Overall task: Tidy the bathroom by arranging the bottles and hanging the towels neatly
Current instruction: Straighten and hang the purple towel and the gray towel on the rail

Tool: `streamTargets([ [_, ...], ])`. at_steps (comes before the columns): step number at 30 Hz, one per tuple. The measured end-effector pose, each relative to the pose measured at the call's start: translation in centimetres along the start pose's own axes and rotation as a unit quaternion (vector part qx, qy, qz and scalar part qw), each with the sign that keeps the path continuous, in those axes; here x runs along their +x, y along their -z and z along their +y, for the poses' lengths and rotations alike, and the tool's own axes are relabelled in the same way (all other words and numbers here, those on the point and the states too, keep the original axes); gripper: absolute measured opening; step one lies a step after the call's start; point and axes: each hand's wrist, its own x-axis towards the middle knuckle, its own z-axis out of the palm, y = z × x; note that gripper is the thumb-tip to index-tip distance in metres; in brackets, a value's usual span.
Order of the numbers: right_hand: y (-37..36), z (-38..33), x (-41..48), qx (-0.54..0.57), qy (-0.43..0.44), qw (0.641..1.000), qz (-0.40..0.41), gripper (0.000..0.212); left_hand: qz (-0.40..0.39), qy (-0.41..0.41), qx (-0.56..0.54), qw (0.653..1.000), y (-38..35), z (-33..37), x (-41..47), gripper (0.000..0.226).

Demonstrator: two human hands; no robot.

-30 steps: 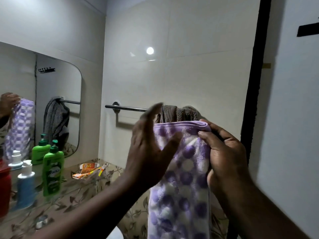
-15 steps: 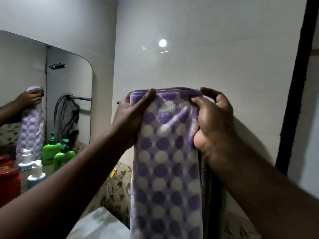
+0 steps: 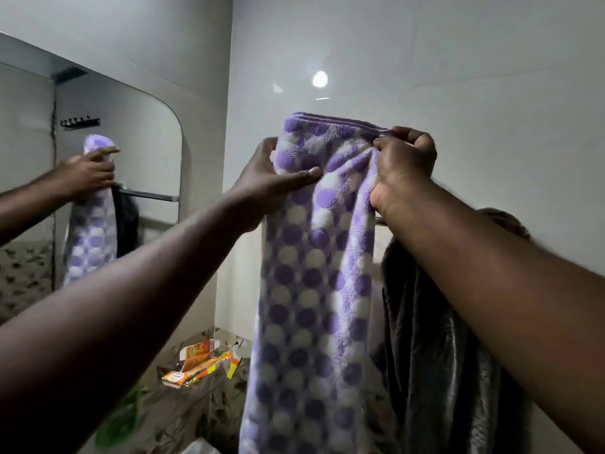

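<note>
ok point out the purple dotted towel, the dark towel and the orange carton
purple dotted towel (image 3: 311, 290): head view, middle of its hanging front
dark towel (image 3: 419, 355): head view, its hanging folds
orange carton (image 3: 198, 350): head view, its top face

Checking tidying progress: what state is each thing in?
Purple spotted towel: folded, held up, hanging free.
Left hand: grips its top left edge.
Right hand: pinches its top right corner.
Grey towel: hangs bunched at the right.
Orange carton: lying on the counter.
</note>
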Motion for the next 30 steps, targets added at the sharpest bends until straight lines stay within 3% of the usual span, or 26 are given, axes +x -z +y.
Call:
streamTargets([
  [6, -3.3, 3.2, 3.2, -0.114, 0.065, 0.990, 0.055, 0.019, 0.066, -0.001, 0.121, 0.991, 0.0, -2.0, 3.8, 0.072],
  [7, -3.6, 3.9, 3.5, -0.138, 0.075, 0.985, 0.065, 0.018, 0.107, -0.023, 0.191, 0.976, -0.2, -2.4, 3.9, 0.069],
  [9, -3.6, 5.6, 3.9, -0.181, 0.090, 0.976, 0.075, 0.017, 0.163, -0.150, 0.338, 0.915, -1.0, -3.5, 3.2, 0.051],
  [11, -3.4, 7.0, 4.2, -0.203, 0.102, 0.971, 0.079, 0.018, 0.122, -0.265, 0.428, 0.855, -2.2, -5.0, 2.1, 0.028],
  [13, -3.4, 7.8, 4.6, -0.227, 0.131, 0.961, 0.084, 0.021, 0.055, -0.295, 0.499, 0.813, -3.1, -7.1, 1.1, 0.026],
  [16, -3.4, 8.3, 4.6, -0.327, 0.239, 0.911, 0.077, 0.029, 0.029, -0.252, 0.495, 0.831, -3.2, -8.9, 0.9, 0.035],
  [18, -3.1, 8.4, 4.1, -0.447, 0.368, 0.814, 0.055, 0.030, 0.028, -0.247, 0.474, 0.845, -3.0, -9.3, 1.4, 0.037],
  [20, -2.7, 8.4, 3.1, -0.531, 0.452, 0.716, -0.020, 0.024, 0.020, -0.242, 0.461, 0.853, -2.9, -9.5, 2.0, 0.038],
  [22, -2.3, 8.9, 1.7, -0.591, 0.441, 0.663, -0.129, 0.024, 0.001, -0.233, 0.443, 0.866, -2.7, -9.7, 2.4, 0.043],
  [23, -2.2, 9.3, 1.0, -0.623, 0.417, 0.639, -0.172, 0.037, -0.011, -0.225, 0.435, 0.872, -2.5, -9.7, 2.6, 0.048],
  [25, -1.7, 9.8, 0.2, -0.665, 0.376, 0.610, -0.211, 0.067, -0.042, -0.209, 0.437, 0.874, -2.2, -9.4, 3.1, 0.057],
  [30, -2.3, 9.3, 1.0, -0.682, 0.289, 0.621, -0.255, 0.103, -0.079, -0.125, 0.407, 0.902, -1.1, -8.6, 4.0, 0.050],
])
